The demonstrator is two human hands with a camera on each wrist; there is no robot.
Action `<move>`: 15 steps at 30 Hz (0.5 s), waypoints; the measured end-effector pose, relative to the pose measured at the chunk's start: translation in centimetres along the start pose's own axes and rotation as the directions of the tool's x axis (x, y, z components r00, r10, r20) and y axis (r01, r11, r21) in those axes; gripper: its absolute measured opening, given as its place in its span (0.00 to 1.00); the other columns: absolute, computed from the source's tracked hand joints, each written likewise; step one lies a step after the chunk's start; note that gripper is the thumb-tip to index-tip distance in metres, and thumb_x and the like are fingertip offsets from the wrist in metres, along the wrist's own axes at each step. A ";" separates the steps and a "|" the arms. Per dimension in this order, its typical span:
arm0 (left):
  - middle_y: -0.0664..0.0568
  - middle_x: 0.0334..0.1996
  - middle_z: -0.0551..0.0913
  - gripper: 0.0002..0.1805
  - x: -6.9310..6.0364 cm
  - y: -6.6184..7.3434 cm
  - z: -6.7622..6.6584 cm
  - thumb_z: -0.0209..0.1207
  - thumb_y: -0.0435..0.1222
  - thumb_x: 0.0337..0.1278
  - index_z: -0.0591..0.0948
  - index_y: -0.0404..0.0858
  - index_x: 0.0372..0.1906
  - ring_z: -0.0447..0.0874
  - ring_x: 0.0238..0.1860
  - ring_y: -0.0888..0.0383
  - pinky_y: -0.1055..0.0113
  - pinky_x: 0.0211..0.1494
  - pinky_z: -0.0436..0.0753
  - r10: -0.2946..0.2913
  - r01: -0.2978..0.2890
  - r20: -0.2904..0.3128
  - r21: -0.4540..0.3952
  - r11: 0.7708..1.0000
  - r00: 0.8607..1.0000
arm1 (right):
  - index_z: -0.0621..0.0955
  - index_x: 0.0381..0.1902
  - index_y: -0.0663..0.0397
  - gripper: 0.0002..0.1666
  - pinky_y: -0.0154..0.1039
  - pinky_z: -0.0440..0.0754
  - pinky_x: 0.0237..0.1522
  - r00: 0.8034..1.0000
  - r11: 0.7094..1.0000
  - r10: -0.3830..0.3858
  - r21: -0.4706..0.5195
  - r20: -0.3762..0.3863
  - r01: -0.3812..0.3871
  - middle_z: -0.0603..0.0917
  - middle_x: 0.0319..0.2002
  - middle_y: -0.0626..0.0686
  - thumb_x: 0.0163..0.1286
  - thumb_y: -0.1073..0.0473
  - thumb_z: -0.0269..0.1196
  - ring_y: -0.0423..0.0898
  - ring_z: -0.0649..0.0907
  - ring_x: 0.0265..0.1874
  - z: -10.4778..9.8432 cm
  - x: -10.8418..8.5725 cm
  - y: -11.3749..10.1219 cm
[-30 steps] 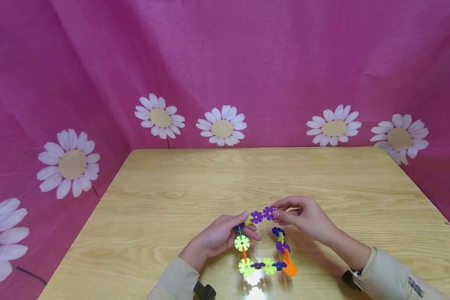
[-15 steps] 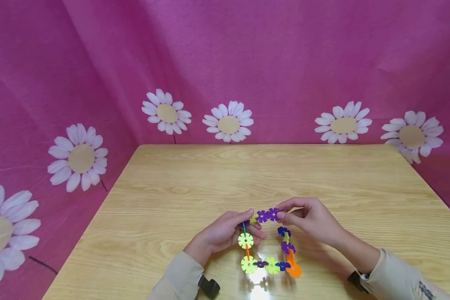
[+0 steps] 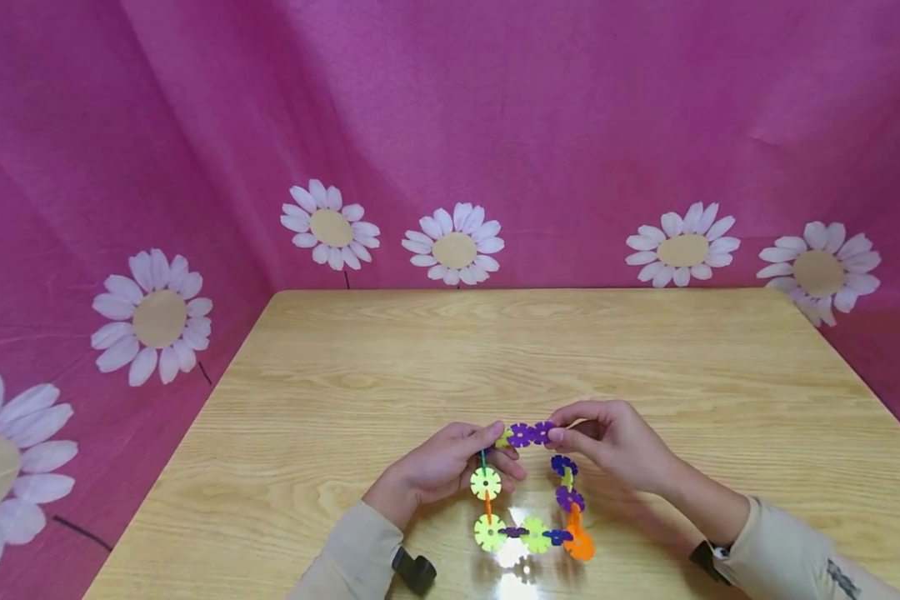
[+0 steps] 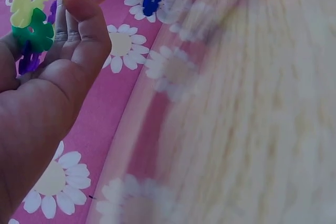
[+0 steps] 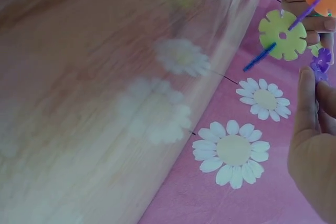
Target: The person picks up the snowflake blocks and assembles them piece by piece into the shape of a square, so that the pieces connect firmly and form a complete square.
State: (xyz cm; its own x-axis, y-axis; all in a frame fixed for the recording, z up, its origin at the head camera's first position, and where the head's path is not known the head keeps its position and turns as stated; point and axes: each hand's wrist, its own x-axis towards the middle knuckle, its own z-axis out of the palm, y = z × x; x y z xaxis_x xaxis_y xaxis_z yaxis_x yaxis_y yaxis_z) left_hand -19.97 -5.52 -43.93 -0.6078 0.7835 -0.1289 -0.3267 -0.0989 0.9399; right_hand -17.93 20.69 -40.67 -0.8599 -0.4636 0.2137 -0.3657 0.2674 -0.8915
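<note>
A chain of notched plastic discs, yellow-green, purple, blue, green and orange, bends into a rough square above the table. My left hand grips its far left corner, thumb on top, near a yellow disc; the green disc shows beside the fingers in the left wrist view. My right hand pinches a purple disc between thumb and fingers. Its edge meets another purple disc on the left; their exact fit is too small to tell. A dark blue disc ends the right side, apart from the pinched disc.
The wooden table reflects light below the chain. An orange disc forms the near right corner. Behind the table hangs a pink curtain with white flowers. Black straps circle both wrists.
The pinched purple disc has moved left against its purple neighbour, closing the small gap between them. My left hand keeps its grip. The whole view has shifted slightly.
</note>
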 end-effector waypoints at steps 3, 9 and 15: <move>0.56 0.35 0.90 0.25 0.0 -0.2 -0.2 0.42 0.49 0.79 0.77 0.30 0.44 0.89 0.37 0.61 0.69 0.49 0.86 0.003 -0.003 0.012 -0.012 1.000 1.000 | 0.85 0.42 0.64 0.06 0.38 0.88 0.39 1.000 1.000 -0.019 -0.008 -0.015 0.019 0.89 0.36 0.59 0.69 0.67 0.64 0.44 0.90 0.37 0.2 0.0 0.0; 0.57 0.34 0.90 0.23 -0.1 -0.2 -0.3 0.43 0.48 0.79 0.78 0.33 0.43 0.89 0.35 0.62 0.70 0.48 0.85 0.001 -0.001 0.002 -0.015 1.000 1.000 | 0.87 0.40 0.58 0.05 0.38 0.88 0.36 0.996 0.996 -0.062 -0.075 -0.061 0.057 0.90 0.35 0.53 0.69 0.65 0.65 0.44 0.90 0.35 0.6 0.1 -0.3; 0.56 0.34 0.90 0.21 -0.2 0.0 -0.3 0.43 0.47 0.79 0.78 0.36 0.41 0.88 0.35 0.62 0.71 0.46 0.85 -0.006 0.007 0.026 -0.014 1.000 1.000 | 0.87 0.38 0.57 0.04 0.39 0.88 0.33 0.991 0.987 -0.109 -0.127 -0.083 0.098 0.90 0.33 0.51 0.68 0.66 0.66 0.40 0.90 0.33 0.8 0.1 -0.7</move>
State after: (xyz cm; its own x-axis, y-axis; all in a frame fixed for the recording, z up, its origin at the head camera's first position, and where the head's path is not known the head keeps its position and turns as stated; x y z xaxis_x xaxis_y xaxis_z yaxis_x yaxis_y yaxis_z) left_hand -20.06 -5.89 -43.94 -0.5869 0.7997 -0.1266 -0.3405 -0.1019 0.9347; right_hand -17.51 19.77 -40.37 -0.8416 -0.4180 0.3420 -0.4903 0.3258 -0.8084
